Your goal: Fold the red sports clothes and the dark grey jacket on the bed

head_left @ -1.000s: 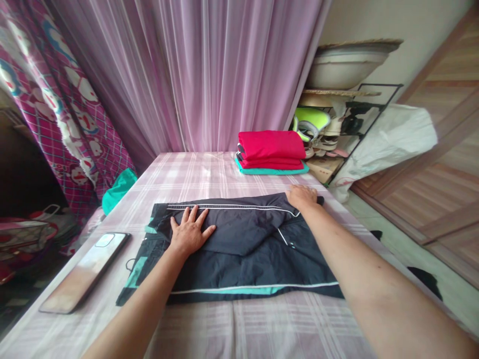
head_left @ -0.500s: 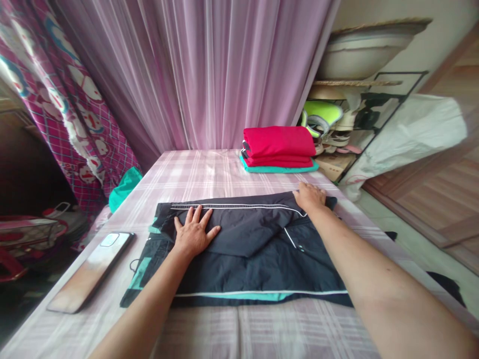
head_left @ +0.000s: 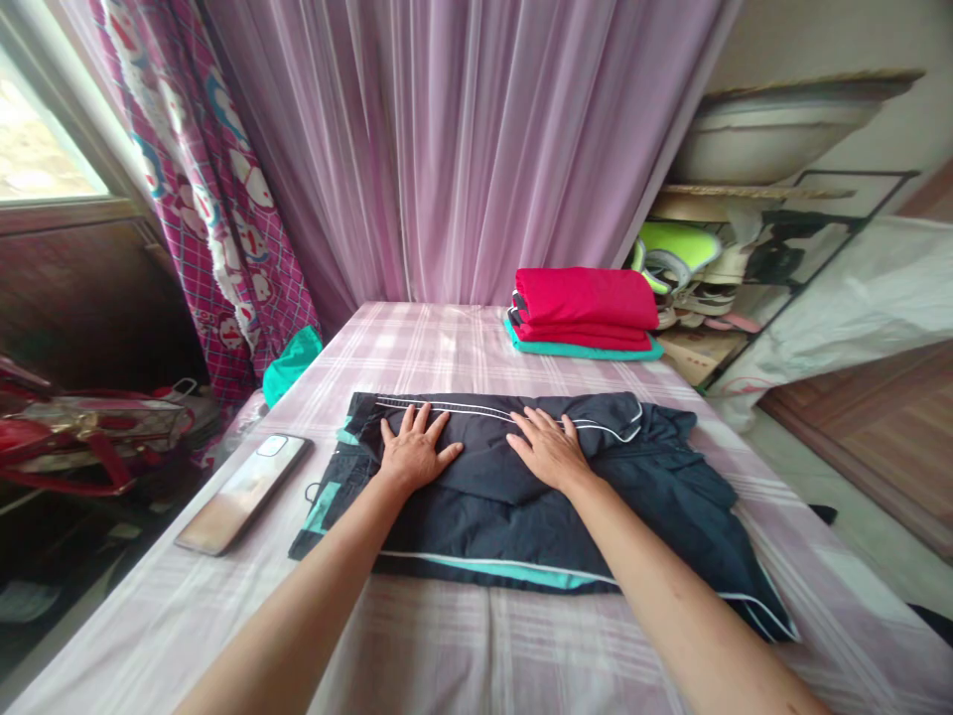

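Note:
A dark jacket-like garment with white piping and teal patches lies folded across the checked tablecloth. Flat on its left part rests my left hand, fingers spread. My right hand also lies open on the fabric, near the middle of the upper edge and the white piping. Neither hand grips the cloth. The right end of the garment fans out loosely past my right forearm, and my forearms cover parts of its lower edge.
A phone lies left of the garment. Folded red cloth sits on a teal folded piece at the table's back right. Behind hangs a purple curtain; a rack with shoes stands at right.
My right hand has moved left from the garment's far right corner to its middle. My left hand stays on the left part. The camera view has shifted left.

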`<state>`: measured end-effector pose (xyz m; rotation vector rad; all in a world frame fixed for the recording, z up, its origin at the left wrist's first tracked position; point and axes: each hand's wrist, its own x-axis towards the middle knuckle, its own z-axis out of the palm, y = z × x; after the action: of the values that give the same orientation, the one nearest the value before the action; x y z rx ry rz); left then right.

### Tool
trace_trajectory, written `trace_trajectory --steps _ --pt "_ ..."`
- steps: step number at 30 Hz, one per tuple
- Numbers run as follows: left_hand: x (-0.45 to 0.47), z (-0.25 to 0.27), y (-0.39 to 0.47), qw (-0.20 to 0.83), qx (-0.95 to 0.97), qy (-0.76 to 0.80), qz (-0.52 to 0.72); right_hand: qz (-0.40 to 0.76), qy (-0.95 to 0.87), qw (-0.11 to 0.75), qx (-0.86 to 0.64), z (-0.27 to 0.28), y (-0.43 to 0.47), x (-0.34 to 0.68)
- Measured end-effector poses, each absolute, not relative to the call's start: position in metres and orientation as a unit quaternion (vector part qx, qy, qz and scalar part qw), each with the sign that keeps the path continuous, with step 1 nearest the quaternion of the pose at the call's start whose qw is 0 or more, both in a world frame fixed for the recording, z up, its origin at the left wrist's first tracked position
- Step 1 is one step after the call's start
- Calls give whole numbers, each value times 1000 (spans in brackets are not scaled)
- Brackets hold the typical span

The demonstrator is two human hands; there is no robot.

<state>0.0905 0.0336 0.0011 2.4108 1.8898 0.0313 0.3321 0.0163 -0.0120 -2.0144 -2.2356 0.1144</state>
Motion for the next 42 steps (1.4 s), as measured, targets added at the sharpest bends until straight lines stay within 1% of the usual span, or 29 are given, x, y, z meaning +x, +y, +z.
trace_trajectory --steps 4,7,10,14,20,25,29,33,37,40,42 --pt "85 6 35 61 782 620 28 45 -738 67 -670 -8 19 335" --pt "66 11 33 13 765 643 47 49 -736 70 -672 -7 19 334" --pt "41 12 31 -18 729 683 30 49 -737 73 -670 -8 18 333" --pt "22 10 29 15 713 701 10 44 -737 76 -670 -11 19 334" --pt "25 15 33 39 714 699 -3 40 -730 64 -679 -2 14 330" --pt "24 15 37 35 714 700 -13 36 -722 83 -686 13 -25 322" --pt "23 11 38 27 714 699 3 76 -739 86 -664 10 -58 323" --pt "12 11 39 51 730 682 17 80 -744 108 -655 5 -67 334" --pt "-15 16 40 76 749 652 93 31 -722 141 -677 10 -65 365" --pt "-33 21 41 61 730 668 131 -42 -637 160 -753 18 -59 405" --pt "-39 24 43 53 712 688 130 -66 -564 152 -809 23 -53 435"
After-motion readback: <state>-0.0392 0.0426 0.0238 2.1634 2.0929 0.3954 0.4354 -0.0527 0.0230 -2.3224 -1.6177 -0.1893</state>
